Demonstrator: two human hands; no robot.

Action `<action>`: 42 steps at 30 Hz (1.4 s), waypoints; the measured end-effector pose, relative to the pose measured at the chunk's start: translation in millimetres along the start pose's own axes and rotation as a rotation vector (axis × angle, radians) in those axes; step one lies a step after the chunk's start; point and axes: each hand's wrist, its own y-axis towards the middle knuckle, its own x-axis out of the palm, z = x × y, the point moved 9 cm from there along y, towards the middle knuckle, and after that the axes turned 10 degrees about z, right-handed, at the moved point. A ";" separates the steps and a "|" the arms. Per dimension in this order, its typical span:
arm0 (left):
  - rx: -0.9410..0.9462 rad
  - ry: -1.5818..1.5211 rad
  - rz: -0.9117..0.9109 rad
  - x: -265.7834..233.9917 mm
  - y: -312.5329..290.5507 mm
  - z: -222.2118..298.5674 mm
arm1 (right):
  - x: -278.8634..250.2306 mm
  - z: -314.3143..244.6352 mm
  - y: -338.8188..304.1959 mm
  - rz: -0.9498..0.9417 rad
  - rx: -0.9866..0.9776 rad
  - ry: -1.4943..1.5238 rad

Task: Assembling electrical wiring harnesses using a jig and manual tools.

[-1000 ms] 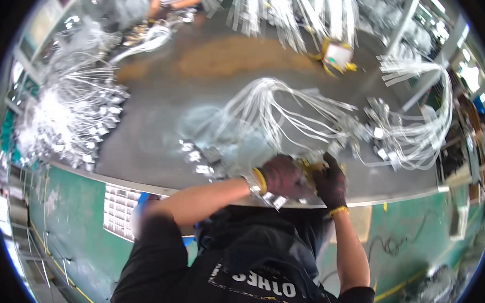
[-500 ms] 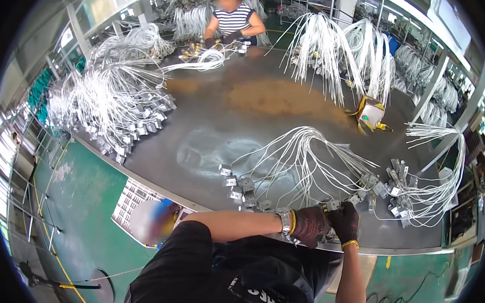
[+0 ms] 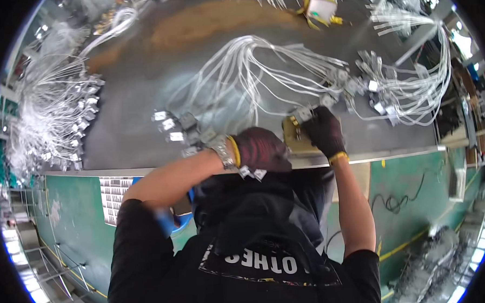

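My left hand [image 3: 261, 150], in a dark red and black glove, is curled closed at the table's front edge. Small silver metal boxes [image 3: 252, 174] poke out beneath it. My right hand [image 3: 324, 130], in a dark glove with a yellow cuff, has its fingers closed on a small silver box [image 3: 304, 114]. That box is at the top of a brass-coloured block fixture [image 3: 295, 134] standing between my hands. Beyond them, a fanned bundle of white cables [image 3: 249, 59] arches over the table. More silver boxes [image 3: 177, 135] on cable ends lie to the left of my hands.
A large heap of white cables [image 3: 45, 100] lines the table's left side. Another cable bundle [image 3: 413, 84] lies at the right. A white and yellow box-like thing [image 3: 321, 10] sits at the back. The metal table edge [image 3: 119, 172] runs before me, and a perforated white crate [image 3: 115, 200] stands below it.
My view has tipped downward, and the person across the table has left the picture. My left hand has drawn apart from my right hand, uncovering the brass-coloured fixture.
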 end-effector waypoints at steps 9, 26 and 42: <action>-0.353 0.025 0.273 2.4 18.6 -27.3 | -6.7 13.7 -10.1 -0.010 0.065 0.109; -0.162 0.394 0.123 4.8 50.3 -11.8 | -35.4 -39.5 -48.4 0.135 -0.322 -0.217; -0.199 0.221 0.421 4.9 36.9 -18.1 | -22.0 -66.8 -98.6 0.196 -0.797 -0.379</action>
